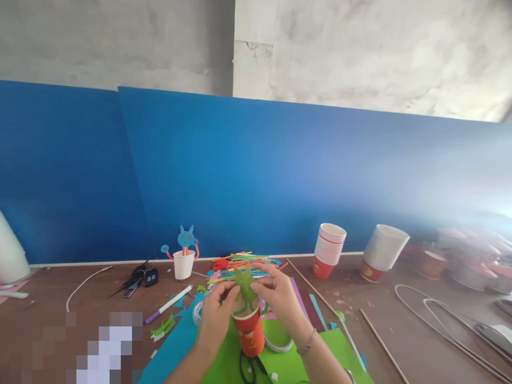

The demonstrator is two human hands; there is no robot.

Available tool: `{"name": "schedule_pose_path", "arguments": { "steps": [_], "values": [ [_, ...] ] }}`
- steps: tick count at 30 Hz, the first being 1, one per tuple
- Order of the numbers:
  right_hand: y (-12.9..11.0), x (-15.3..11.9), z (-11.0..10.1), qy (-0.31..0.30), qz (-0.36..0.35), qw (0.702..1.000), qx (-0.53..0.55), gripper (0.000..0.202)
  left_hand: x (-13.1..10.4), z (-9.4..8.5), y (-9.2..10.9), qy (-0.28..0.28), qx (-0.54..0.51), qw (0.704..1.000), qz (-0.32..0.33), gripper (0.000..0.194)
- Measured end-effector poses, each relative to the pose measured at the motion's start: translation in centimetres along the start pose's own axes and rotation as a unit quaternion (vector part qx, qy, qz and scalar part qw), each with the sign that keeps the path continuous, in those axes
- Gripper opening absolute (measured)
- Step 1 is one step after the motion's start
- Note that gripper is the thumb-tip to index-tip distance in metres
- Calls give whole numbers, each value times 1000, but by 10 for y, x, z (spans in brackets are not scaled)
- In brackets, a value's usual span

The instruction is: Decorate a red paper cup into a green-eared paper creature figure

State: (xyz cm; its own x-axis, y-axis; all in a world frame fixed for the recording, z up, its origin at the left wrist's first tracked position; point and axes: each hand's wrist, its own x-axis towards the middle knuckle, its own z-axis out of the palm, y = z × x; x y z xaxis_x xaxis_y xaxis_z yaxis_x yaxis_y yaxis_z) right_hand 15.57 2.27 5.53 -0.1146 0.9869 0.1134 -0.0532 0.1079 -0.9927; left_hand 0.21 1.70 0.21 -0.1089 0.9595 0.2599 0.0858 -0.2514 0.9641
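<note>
A green paper cutout [245, 281] with pointed tips is held upright between my two hands, just above the mouth of a red paper cup [251, 337]. My left hand [216, 314] pinches its left edge with thumb and finger. On the other side, my right hand [279, 296] grips the right edge, its other fingers extended. Green curved strips show at the cup's rim. How the cutout joins the cup is hidden. Black-handled scissors [247, 370] lie in front of the cup, on green paper [222, 360]. A roll of tape [279, 348] sits at the right.
A white cup with a blue paper figure [183, 265] stands behind left. Keys [138, 277] and a purple-white marker [168, 305] lie left. Colourful sticks [240, 261] are piled behind. Stacked paper cups [330, 249], wooden sticks [382, 341] and a cable [436, 320] are at the right.
</note>
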Motion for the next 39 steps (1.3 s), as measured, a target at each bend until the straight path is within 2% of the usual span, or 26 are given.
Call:
{"name": "schedule_pose_path", "arguments": {
  "steps": [4,10,16,20,24,28,31,36,39],
  "values": [
    [-4,-4,4,8,15,1000,-8,49,-2,-3,-1,-2,42,998,36,31],
    [-1,-5,8,4,-4,1000,-26,42,-6,-5,0,-12,70,995,67,30],
    [3,-5,8,9,-22,993,-113,50,4,-9,-3,35,72,996,47,32],
    [5,-3,7,-4,-25,997,-78,56,8,-12,-6,67,52,996,34,34],
    [8,1,-1,26,30,998,-46,38,9,-15,-6,101,35,994,27,36],
    [3,2,-12,10,118,992,-52,15,14,-15,-8,104,10,994,18,34],
    [-1,1,-14,9,70,996,-50,16,15,-13,-10,86,-7,996,11,40],
    [-1,1,-7,-11,37,990,-134,14,10,-10,-9,56,-3,998,20,37],
    [0,1,-5,-29,-10,986,-165,14,8,-10,-7,50,8,998,26,35]
  ]
}}
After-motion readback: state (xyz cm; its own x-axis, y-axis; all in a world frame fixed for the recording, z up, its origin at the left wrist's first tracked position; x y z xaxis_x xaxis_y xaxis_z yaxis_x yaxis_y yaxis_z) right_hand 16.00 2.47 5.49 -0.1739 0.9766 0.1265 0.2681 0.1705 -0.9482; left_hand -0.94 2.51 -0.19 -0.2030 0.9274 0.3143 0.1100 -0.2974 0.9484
